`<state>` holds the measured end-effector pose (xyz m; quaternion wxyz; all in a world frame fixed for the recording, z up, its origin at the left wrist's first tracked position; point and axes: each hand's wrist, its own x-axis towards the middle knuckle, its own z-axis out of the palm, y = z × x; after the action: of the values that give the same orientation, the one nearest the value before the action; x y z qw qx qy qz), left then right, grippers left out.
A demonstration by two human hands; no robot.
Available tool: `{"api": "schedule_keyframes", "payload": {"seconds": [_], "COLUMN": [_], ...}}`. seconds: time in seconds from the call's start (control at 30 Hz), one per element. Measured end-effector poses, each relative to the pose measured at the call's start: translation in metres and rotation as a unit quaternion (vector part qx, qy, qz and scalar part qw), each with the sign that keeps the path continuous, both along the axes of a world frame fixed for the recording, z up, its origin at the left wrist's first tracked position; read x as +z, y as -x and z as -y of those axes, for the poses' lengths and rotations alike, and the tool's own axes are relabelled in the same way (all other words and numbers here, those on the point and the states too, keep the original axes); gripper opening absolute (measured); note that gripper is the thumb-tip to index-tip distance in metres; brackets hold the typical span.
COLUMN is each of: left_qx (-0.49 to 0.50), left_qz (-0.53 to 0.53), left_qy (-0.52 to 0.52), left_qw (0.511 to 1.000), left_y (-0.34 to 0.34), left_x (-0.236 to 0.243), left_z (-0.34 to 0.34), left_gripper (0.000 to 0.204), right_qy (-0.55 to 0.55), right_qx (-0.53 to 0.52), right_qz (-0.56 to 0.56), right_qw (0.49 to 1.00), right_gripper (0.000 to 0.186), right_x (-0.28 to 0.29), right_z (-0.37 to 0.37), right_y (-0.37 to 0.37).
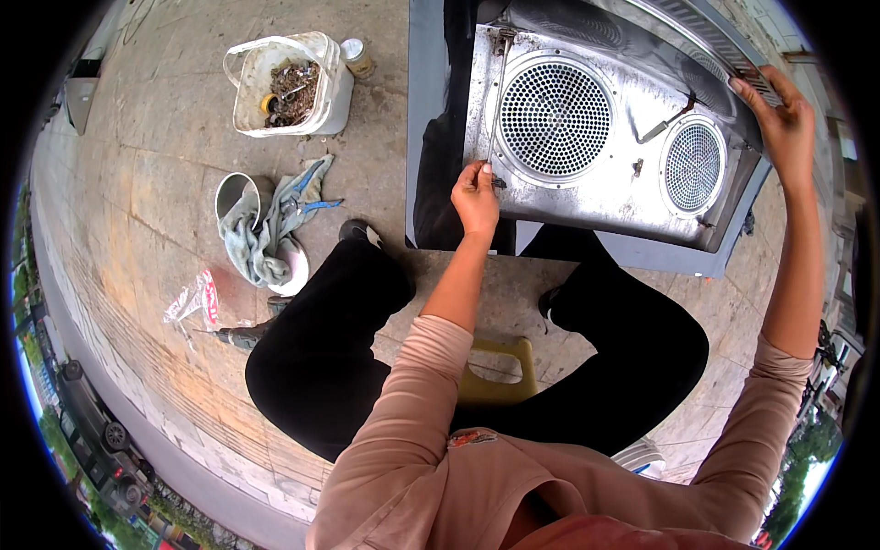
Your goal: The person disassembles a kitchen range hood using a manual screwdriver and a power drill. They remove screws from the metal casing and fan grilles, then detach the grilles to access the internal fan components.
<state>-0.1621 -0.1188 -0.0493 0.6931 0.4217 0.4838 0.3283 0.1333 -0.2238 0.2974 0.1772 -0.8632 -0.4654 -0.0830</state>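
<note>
A range hood (632, 92) with a grey body and stained steel interior lies open in front of me, showing a large perforated round grille (555, 117) and a smaller one (692, 165). My left hand (474, 197) pinches the lower end of a thin metal rod (497, 101) at the hood's left side, beside a small dark fitting. My right hand (777, 119) grips the edge of the raised slatted panel (710, 41) at the upper right. A short metal strut (660, 128) slants between the two grilles.
At left are a white bucket of dirty debris (321, 101), a jar (356, 57), a steel pot (231, 191) with rags, blue-handled pliers (316, 203), a plastic bag (197, 298) and a drill (240, 337). A yellow stool (522, 371) is under me. Parked cars (96, 431) line the road.
</note>
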Motion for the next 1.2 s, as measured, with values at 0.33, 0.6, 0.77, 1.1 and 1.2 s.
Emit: {"api": "schedule_keyframes", "payload": {"seconds": [0.33, 0.6, 0.77, 1.1, 1.2], "left_qx": [-0.022, -0.005, 0.033, 0.054, 0.036], "left_qz": [-0.011, -0.018, 0.025, 0.028, 0.025], "left_qy": [-0.038, -0.073, -0.058, -0.046, -0.033], "left_qw": [0.999, 0.997, 0.997, 0.997, 0.999], "left_y": [-0.003, -0.004, -0.012, -0.020, -0.017], "left_x": [-0.004, 0.009, -0.002, -0.003, 0.004], "left_z": [0.001, 0.004, 0.009, 0.009, 0.006], "left_gripper": [0.015, 0.011, 0.010, 0.008, 0.008], "right_qy": [-0.067, 0.021, 0.054, 0.092, 0.088], "right_qx": [0.029, 0.031, 0.072, 0.054, 0.047], "right_qz": [0.036, 0.050, 0.013, 0.029, 0.024], "right_qw": [0.997, 0.998, 0.996, 0.994, 0.995], "right_gripper": [0.040, 0.051, 0.054, 0.057, 0.058], "right_x": [-0.006, 0.007, 0.015, 0.022, 0.022], "right_z": [0.004, -0.016, -0.031, -0.036, -0.036], "right_y": [-0.023, -0.112, -0.144, -0.138, -0.126]}}
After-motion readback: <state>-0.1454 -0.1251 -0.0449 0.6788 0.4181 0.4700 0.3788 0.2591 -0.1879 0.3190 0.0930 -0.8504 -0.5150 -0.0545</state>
